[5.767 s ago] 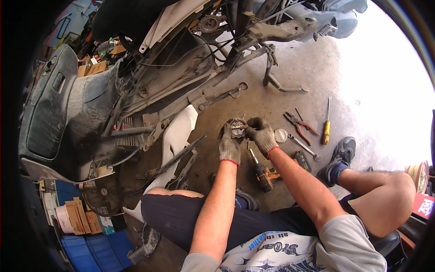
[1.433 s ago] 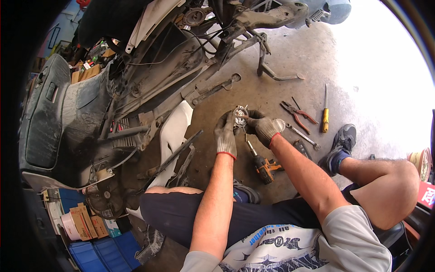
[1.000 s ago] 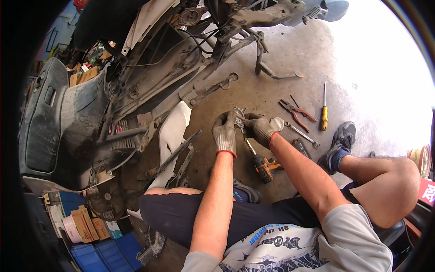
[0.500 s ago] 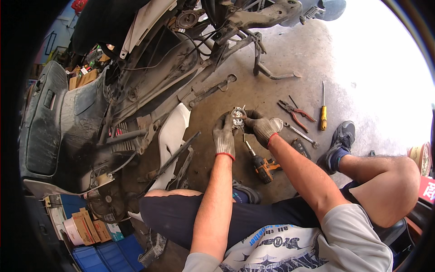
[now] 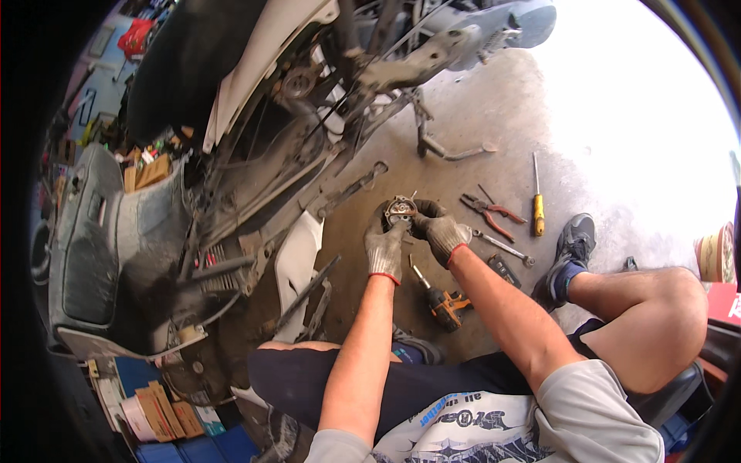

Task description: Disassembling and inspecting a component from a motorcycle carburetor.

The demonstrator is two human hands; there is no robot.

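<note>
Both my hands wear grey knit work gloves with red cuffs. Together they hold a small round metal engine part over the floor, its hollow face turned up toward me. My left hand closes around its left and lower side, with the thumb at the lower part of the face. Against its right edge my right hand is closed, fingers curled and partly hidden behind it. Beside the right hand shows a small silver metal piece; I cannot tell if the hand touches it. Below the hands lies an orange and black cordless drill.
Right of my hands lie red-handled pliers, a wrench, a yellow-handled screwdriver and a black block. A partly stripped scooter fills the left and top. A white panel lies near my left arm.
The whole view has shifted a little, with tools and floor lower and further left. The round part is turned slightly, and my left thumb now lies over its lower face.
</note>
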